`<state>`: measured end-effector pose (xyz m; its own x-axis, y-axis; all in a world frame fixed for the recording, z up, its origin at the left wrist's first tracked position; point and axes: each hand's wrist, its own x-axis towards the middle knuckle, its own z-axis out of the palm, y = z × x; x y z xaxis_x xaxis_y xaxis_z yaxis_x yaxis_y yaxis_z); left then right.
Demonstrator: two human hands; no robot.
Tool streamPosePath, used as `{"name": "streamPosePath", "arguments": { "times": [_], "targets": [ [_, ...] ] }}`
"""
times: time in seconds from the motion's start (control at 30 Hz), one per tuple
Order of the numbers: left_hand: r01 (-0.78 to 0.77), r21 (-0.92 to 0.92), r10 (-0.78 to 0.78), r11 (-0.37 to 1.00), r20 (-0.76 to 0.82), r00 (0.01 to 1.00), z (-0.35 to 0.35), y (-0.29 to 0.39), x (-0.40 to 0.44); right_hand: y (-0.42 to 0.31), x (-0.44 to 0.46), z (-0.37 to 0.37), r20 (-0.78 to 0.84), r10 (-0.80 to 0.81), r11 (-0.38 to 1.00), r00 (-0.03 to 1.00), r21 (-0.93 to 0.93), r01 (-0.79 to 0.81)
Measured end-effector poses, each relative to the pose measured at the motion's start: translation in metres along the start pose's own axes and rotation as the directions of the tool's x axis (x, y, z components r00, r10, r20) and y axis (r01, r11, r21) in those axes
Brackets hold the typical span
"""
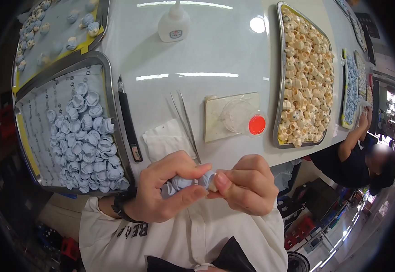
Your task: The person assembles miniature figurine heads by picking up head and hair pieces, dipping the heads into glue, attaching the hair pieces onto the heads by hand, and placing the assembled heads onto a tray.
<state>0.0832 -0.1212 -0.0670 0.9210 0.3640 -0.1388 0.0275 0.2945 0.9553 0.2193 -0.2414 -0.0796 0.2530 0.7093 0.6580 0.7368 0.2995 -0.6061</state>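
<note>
My left hand (pixel 168 186) is closed around small light blue shell-like pieces (pixel 181 182). Its thumb and index finger pinch one of these light blue pieces (pixel 206 180) in front of my chest. From the other side, my right hand (pixel 249 186) grips the same spot between thumb and curled fingers. A bit of cream colour shows there, so a cream part seems to sit against the blue one; fingers hide most of it. Just beyond my hands lie metal tweezers (pixel 186 120) and a folded white cloth (pixel 168 140).
A tray (pixel 111 131) of light blue pieces stands left, beside a black utility knife (pixel 128 122). At right is a tray (pixel 276 90) of cream figure parts. A glue bottle (pixel 174 25), a pale block (pixel 215 122) and a red-bottomed cup (pixel 256 124) stand between. A co-worker (pixel 349 154) works far right.
</note>
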Motion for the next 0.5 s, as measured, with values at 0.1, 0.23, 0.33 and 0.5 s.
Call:
{"name": "streamPosePath", "arguments": {
  "times": [0.1,0.23,0.33,0.5],
  "targets": [
    [-0.089,0.060,0.085,0.994,0.064,0.994,-0.003,0.007,0.004,-0.001,-0.003,0.001,-0.092,-0.098,0.995,0.991,-0.034,0.095],
    [-0.301,0.089,0.287,0.949,0.143,0.947,-0.002,-0.001,0.005,0.005,-0.001,0.010,-0.266,-0.175,0.983,0.948,0.001,0.182],
    [-0.047,-0.209,0.061,0.977,0.061,0.996,0.004,0.003,-0.005,0.004,-0.001,0.008,-0.234,-0.058,0.992,0.971,0.099,0.083],
    [-0.018,-0.270,0.054,0.963,0.126,0.991,0.001,0.000,-0.005,-0.001,0.006,0.000,0.028,0.164,0.970,0.986,0.177,-0.167]
  ]
}}
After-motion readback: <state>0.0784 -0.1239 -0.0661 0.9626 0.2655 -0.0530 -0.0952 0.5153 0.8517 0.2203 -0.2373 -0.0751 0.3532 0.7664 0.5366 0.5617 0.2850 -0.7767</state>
